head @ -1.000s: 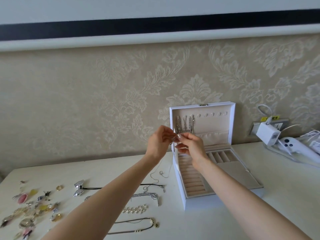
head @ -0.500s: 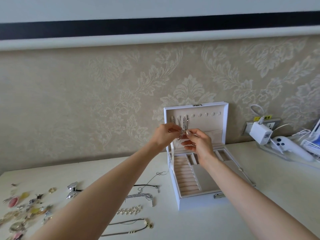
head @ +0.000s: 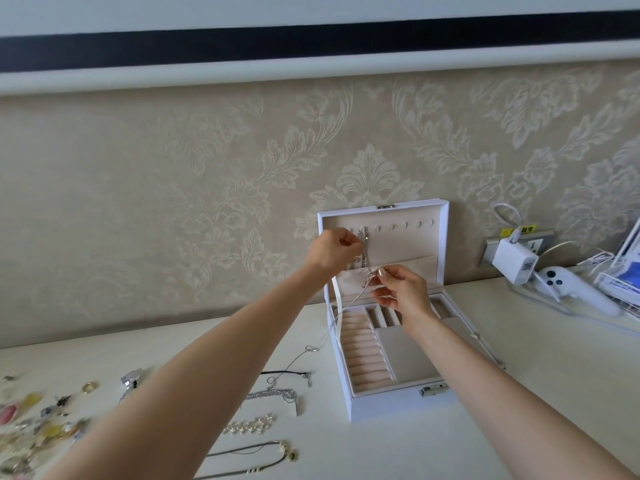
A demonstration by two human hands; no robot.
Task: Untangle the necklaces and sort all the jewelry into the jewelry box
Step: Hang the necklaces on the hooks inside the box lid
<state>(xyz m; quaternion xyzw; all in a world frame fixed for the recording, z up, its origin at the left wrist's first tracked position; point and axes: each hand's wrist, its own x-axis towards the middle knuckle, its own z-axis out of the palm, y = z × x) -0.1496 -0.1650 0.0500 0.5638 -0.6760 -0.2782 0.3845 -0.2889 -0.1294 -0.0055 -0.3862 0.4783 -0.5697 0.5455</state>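
- Left hand (head: pixel 332 249) had climbed since the earlier frame, right up to the hook row (head: pixel 403 225) in the lid. The right hand (head: pixel 401 292) sat lower, so the two had pulled apart.
- Step in hand looked like hanging the thin silver chain necklace (head: pixel 312 348) inside the white jewelry box with beige lining (head: pixel 349 407). Its tail trailed down to the white table (head: pixel 519 393).
- Left fingertips seemed to pinch the chain's top end, and the right thumb and forefinger pinched it lower down.
- Next, I'd guess: slip that end over a free hook, gently, so it doesn't snag the neighbours.
- Both arms were stretched forward, left one higher.
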